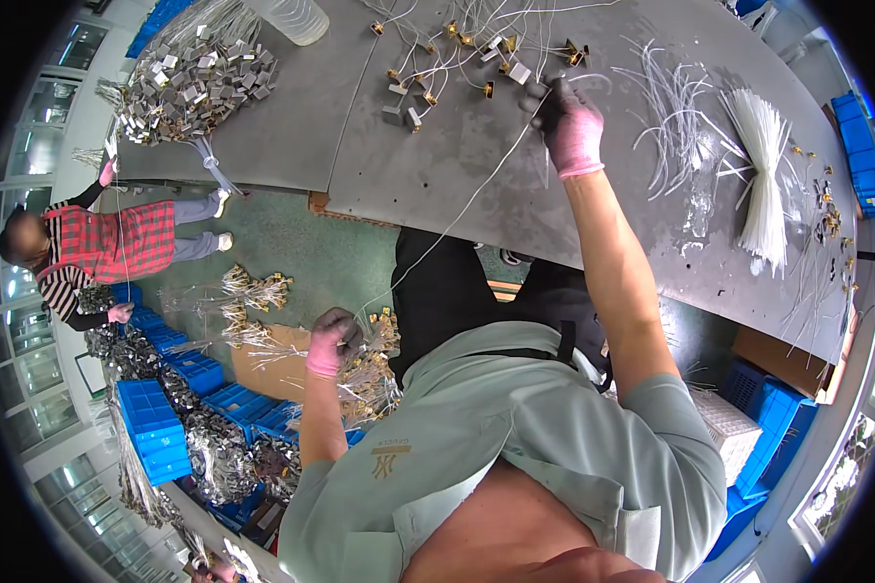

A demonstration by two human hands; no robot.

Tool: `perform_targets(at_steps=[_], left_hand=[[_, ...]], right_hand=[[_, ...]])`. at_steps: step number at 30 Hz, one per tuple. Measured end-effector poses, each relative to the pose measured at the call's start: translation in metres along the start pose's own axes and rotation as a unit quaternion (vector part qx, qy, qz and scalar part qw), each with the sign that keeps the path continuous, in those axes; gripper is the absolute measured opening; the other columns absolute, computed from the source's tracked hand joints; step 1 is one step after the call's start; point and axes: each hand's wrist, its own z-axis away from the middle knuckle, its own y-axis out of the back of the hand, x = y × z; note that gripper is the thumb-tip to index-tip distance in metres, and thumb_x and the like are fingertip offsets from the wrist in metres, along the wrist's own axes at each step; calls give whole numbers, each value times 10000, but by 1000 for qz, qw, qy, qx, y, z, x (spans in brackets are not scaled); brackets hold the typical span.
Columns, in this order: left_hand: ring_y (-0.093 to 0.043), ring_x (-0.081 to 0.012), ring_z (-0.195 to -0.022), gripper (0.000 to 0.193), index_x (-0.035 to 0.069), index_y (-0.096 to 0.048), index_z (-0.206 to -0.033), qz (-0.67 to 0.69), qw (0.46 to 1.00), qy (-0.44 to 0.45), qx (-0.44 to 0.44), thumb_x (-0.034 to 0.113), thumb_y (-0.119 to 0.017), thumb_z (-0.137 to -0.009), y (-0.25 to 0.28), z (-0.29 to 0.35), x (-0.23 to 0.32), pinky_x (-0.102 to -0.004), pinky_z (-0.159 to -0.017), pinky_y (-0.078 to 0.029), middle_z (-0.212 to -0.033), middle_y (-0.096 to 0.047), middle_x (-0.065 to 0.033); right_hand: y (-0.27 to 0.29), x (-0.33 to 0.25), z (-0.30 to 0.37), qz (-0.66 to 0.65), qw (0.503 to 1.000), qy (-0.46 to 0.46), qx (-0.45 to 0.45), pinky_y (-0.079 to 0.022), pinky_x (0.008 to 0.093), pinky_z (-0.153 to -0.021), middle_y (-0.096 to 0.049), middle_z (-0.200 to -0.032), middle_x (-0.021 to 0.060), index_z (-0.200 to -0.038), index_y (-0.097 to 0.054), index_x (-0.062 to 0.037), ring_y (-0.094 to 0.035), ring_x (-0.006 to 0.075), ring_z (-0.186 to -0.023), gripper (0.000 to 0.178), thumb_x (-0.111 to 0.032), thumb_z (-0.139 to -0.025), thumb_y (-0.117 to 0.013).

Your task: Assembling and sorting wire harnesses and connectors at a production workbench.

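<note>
A long thin white wire (pixel 470 201) stretches from the table edge down to my left side. My right hand (pixel 568 126), in a pink glove with dark fingers, is closed on its upper end above the grey table. Low at the left, my gloved left hand (pixel 332 342) pinches the other end; the exact grip is too small to make out. Just beyond my right fingers lie several wires with brass-coloured connectors (pixel 489 89) and small silver blocks (pixel 520 73). Under my left hand hangs a bundle of wires with brass ends (pixel 374 374).
Loose white tubes (pixel 673 117) and a tied sheaf of white strands (pixel 763 185) lie right on the table (pixel 321 107). A heap of silver-ended wires (pixel 190 92) sits far left. Blue crates (pixel 154 428) line the left. Another person (pixel 107 243) stands there holding a strand.
</note>
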Motion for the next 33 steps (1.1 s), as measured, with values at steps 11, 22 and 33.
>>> perform_targets(at_steps=[11, 22, 33], left_hand=[[-356, -119, -458, 219, 31, -501, -810, 55, 997, -48, 4, 206, -631, -823, -48, -15, 9, -248, -374, -250, -581, -337, 0], [-421, -118, -478, 196, 64, -563, -931, -1, 992, -100, 82, 260, -547, -929, -145, -57, 31, -240, -392, -283, -629, -431, -20], [-494, -91, -539, 244, 24, -570, -990, 51, 975, -198, -82, 246, -630, -907, -207, -89, 64, -220, -427, -346, -689, -554, -38]], right_hand=[[7, 9, 23, 149, 978, -83, -121, -464, 254, -615, -675, -896, 94, -1053, -621, 15, -631, 152, -719, 286, -243, -941, -568], [-29, -8, 62, 297, 937, -35, -180, -387, 226, -494, -572, -646, 14, -867, -663, 7, -504, 85, -521, 199, -192, -881, -655], [-59, 19, 96, 305, 882, -192, -303, -471, 228, -540, -648, -715, 60, -901, -652, 36, -588, 85, -586, 227, -191, -884, -652]])
